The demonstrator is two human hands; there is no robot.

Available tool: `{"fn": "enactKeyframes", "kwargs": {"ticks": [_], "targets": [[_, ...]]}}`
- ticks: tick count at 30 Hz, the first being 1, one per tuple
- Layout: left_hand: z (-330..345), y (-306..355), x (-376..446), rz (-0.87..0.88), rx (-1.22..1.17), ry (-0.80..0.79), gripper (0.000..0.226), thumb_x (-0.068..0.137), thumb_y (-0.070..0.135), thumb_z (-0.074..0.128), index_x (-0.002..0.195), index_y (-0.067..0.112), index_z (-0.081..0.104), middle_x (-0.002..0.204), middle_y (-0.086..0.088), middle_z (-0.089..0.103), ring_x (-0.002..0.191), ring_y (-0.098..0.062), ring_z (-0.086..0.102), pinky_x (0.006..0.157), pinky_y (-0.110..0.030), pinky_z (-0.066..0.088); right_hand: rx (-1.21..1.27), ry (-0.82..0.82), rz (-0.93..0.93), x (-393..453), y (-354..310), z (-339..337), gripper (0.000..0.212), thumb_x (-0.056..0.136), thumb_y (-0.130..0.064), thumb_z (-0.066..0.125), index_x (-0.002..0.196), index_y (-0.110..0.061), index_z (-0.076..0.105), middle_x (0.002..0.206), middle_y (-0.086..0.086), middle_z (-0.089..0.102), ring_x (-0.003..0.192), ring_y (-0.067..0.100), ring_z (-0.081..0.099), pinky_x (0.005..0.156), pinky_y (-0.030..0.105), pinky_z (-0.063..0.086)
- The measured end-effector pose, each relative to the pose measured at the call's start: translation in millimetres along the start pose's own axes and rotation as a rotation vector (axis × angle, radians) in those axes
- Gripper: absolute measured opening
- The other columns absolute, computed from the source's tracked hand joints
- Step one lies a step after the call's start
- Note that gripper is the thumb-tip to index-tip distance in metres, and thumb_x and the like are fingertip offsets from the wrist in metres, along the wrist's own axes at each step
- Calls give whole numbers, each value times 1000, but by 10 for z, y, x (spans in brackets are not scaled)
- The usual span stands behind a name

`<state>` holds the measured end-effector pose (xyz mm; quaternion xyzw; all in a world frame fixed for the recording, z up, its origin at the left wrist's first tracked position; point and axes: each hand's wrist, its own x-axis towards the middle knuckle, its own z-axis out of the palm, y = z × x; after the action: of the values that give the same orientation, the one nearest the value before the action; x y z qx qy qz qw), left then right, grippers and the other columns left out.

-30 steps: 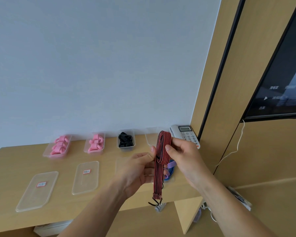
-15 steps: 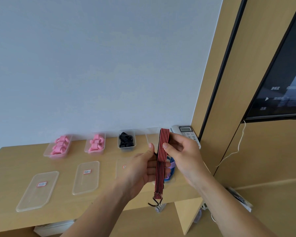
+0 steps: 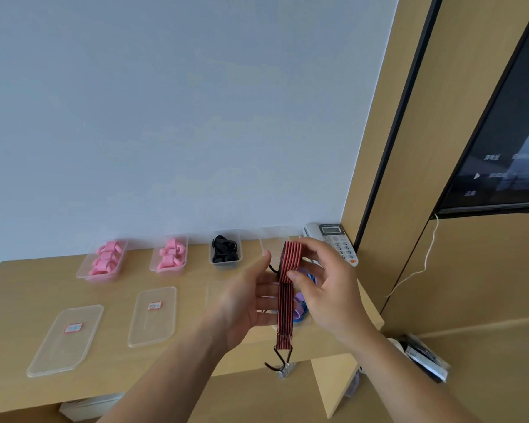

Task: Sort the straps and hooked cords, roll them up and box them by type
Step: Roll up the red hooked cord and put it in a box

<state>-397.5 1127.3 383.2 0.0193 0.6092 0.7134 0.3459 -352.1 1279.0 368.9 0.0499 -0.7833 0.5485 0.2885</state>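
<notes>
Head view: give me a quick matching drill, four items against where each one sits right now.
Items:
1. red cord
2. black straps
3. phone
4. labelled lids

Places:
A. front of the desk, lying flat
B. back right corner by the wall
C. clear box in the back row
D. held up between both hands, hook hanging down

Pairs: 1-D, 2-C, 3-B, 4-A
</notes>
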Motion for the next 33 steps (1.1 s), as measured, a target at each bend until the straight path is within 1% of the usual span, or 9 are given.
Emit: {"fn": "enactKeyframes", "kwargs": {"ticks": [5, 7, 9, 14, 19, 21, 24, 27, 33], "targets": [[-50, 32, 49, 4, -20, 4, 62, 94, 60, 57, 115, 3, 70, 104, -26, 72, 85, -34, 74, 94, -56, 56, -156, -21, -218, -68, 72, 0, 46, 77, 6, 70, 116, -18, 68, 111, -13, 68, 103, 18, 68, 84, 45, 58], [-62, 53, 56, 9, -67, 3, 60, 93, 55, 62, 118, 2, 69, 112, -29, 71, 86, -33, 73, 85, -51, 60, -195, 1, -301, -127, 87, 2, 55, 70, 16, 64, 115, -15, 68, 115, -10, 69, 109, 11, 66, 88, 39, 57], [-66, 67, 64, 21, -99, 8, 47, 93, 45, 67, 113, 2, 71, 99, -25, 72, 83, -32, 72, 74, -43, 62, -204, 12, -338, -177, 111, 13, 59, 66, 18, 59, 114, -16, 68, 119, -11, 69, 114, 7, 64, 87, 38, 57], [-65, 57, 123, 40, -161, 13, 24, 90, 21, 71, 103, 1, 74, 93, -18, 67, 84, -32, 69, 73, -39, 61, -205, 41, -335, -253, 231, 31, 56, 70, 19, 62, 114, -12, 75, 129, -4, 67, 120, 9, 63, 95, 38, 55], [-38, 75, 153, 127, -175, 31, 21, 91, 11, 69, 108, -2, 71, 93, -18, 70, 73, -29, 69, 63, -36, 60, 179, -37, 158, -312, 149, 16, 40, 93, -9, 60, 128, -26, 66, 124, 0, 68, 116, 11, 64, 91, 25, 53], [-25, 75, 174, 174, -160, 51, 21, 93, 11, 69, 109, -3, 71, 91, -17, 71, 71, -27, 69, 62, -36, 59, 254, -75, 374, -281, 153, 10, 42, 90, -35, 62, 132, -30, 62, 115, -2, 71, 107, 11, 67, 91, 34, 55], [-24, 59, 202, 230, -114, 91, 23, 94, 10, 69, 113, -4, 68, 88, -14, 74, 73, -27, 70, 68, -38, 58, 355, -123, 513, -248, 181, -15, 51, 86, -49, 61, 129, -22, 63, 113, 6, 73, 105, 20, 70, 88, 42, 59], [-5, 18, 218, 255, -62, 112, 25, 93, 9, 70, 116, -1, 69, 89, -12, 73, 77, -27, 70, 68, -35, 57, 347, -143, 547, -251, 190, -23, 50, 83, -42, 70, 126, -18, 65, 108, 9, 74, 105, 26, 71, 94, 54, 56], [11, -108, 275, 269, -49, 148, 42, 89, 10, 76, 129, 11, 64, 114, -6, 76, 94, -21, 75, 77, -32, 56, 406, -106, 631, -244, 223, -53, 37, 90, -2, 71, 124, -16, 63, 104, 15, 76, 101, 35, 71, 95, 60, 53]]}}
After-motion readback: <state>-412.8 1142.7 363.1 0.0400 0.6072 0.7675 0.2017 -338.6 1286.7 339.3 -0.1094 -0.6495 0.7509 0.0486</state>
